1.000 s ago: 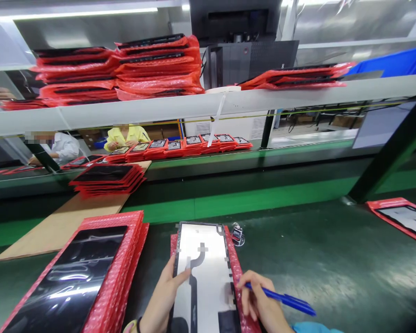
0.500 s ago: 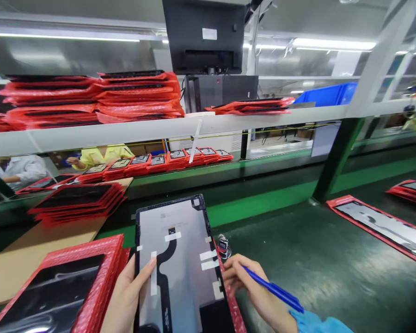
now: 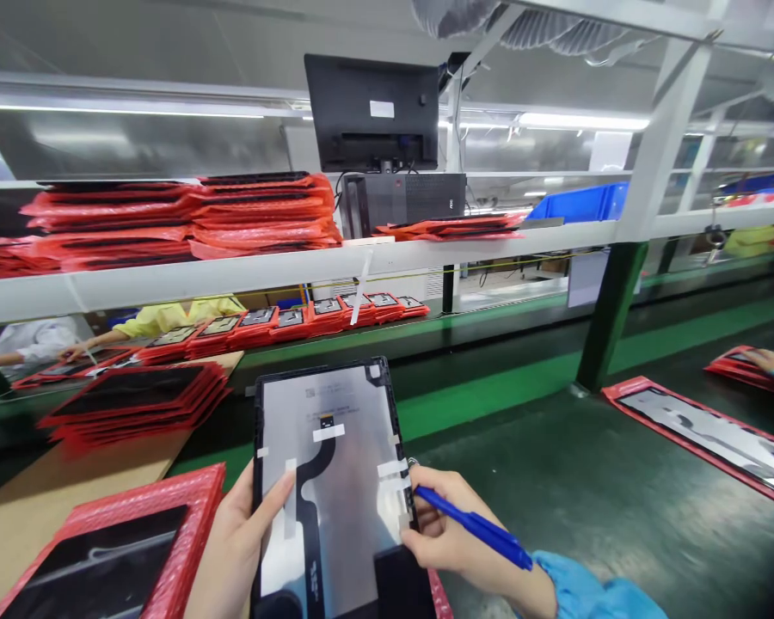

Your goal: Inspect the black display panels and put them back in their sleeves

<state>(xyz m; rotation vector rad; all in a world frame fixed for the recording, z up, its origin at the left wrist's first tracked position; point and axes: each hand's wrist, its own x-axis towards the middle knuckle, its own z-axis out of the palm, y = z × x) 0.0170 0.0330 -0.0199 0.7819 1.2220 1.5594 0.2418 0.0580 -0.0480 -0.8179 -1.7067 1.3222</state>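
Observation:
I hold a flat display panel [image 3: 335,456] tilted up in front of me, its silvery back with a black flex cable and white tape strips facing me. My left hand [image 3: 236,546] grips its left edge, thumb lying across the back. My right hand [image 3: 442,533] is closed on a blue pen [image 3: 474,526] and also pinches the panel's right edge, the pen tip touching near a tape strip. A red bubble-wrap sleeve [image 3: 439,597] shows just under the panel.
A stack of red-wrapped panels [image 3: 113,559] lies at my lower left, another stack [image 3: 135,400] on a cardboard sheet behind it. More wrapped panels lie on the green belt at right [image 3: 703,430]. Shelf with red stacks, monitor [image 3: 371,112] above; other workers across the line.
The panel has been lifted off its red sleeve and raised toward me. My right hand moved in to its right edge with the pen. My view has tilted upward.

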